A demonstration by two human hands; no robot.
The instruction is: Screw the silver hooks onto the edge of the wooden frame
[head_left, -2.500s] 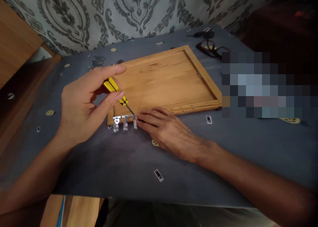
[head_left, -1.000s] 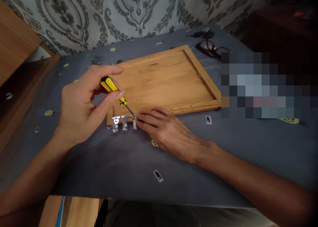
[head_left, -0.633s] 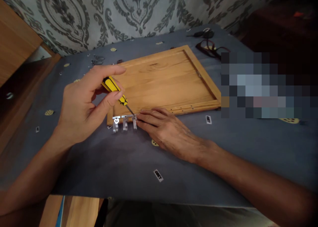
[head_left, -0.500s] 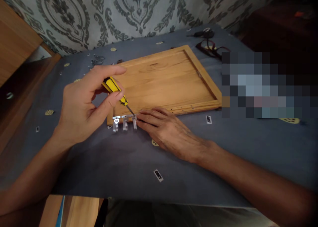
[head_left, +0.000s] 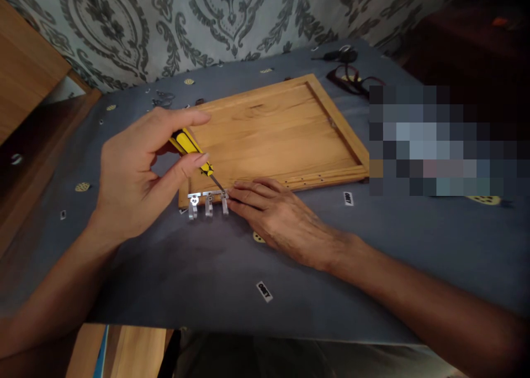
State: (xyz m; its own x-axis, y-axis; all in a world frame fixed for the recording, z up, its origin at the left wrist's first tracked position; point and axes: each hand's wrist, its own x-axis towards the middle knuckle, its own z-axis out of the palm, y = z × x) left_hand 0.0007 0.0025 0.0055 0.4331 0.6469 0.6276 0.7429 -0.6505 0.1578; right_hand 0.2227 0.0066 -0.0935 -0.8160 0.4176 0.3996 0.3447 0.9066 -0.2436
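Note:
My left hand [head_left: 138, 165] is closed around a yellow and black screwdriver [head_left: 188, 143], its fingers curled about the handle and its index finger stretched forward. The shaft slants down to the right, and its tip meets the right end of the visible part of a metal hook rail [head_left: 207, 194]. Three silvery hooks hang from this rail, which lies along the near left edge of a framed wooden board [head_left: 269, 132]. My right hand [head_left: 285, 218] presses on the rail's end and the board's near edge with its fingers close together. Its thumb is hidden.
Dark-framed glasses [head_left: 350, 80] and a dark tool [head_left: 337, 55] lie behind the board on the blue cloth [head_left: 199, 278]. Small metal pieces [head_left: 163, 98] lie at the back left. Wooden furniture [head_left: 33, 63] stands on the left. A blurred-out patch covers the right.
The back of my left hand has shifted slightly left as it turns a little with the screwdriver. The tip stays on the rail; my right hand and the board have not moved.

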